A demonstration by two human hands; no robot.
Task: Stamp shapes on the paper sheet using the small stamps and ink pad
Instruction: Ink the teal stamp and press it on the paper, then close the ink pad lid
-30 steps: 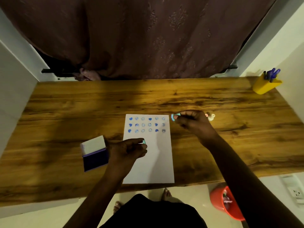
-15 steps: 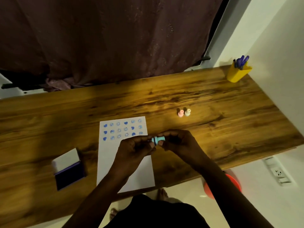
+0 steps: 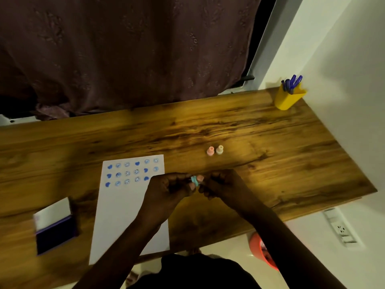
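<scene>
A white paper sheet [image 3: 125, 209] lies on the wooden desk [image 3: 270, 155], its upper part covered with three rows of blue hearts and smiley prints. Just right of the sheet's upper edge, my left hand [image 3: 168, 190] and my right hand [image 3: 220, 186] meet, fingertips pinching a small teal stamp [image 3: 194, 180] between them. Most of the stamp is hidden by the fingers. An open ink pad [image 3: 56, 232] with a dark blue pad and raised white lid sits at the left. A pink stamp [image 3: 210, 151] and a cream stamp [image 3: 219, 149] stand upright beyond my hands.
A yellow pen holder [image 3: 288, 99] with blue pens stands at the desk's far right corner, against the white wall. A dark curtain hangs behind the desk. Below the front edge are a red bucket [image 3: 262, 253] and a wall socket [image 3: 341, 228].
My hands came together from apart and now both grip the teal stamp beside the sheet. The view has swung right, so the sheet and ink pad appear further left.
</scene>
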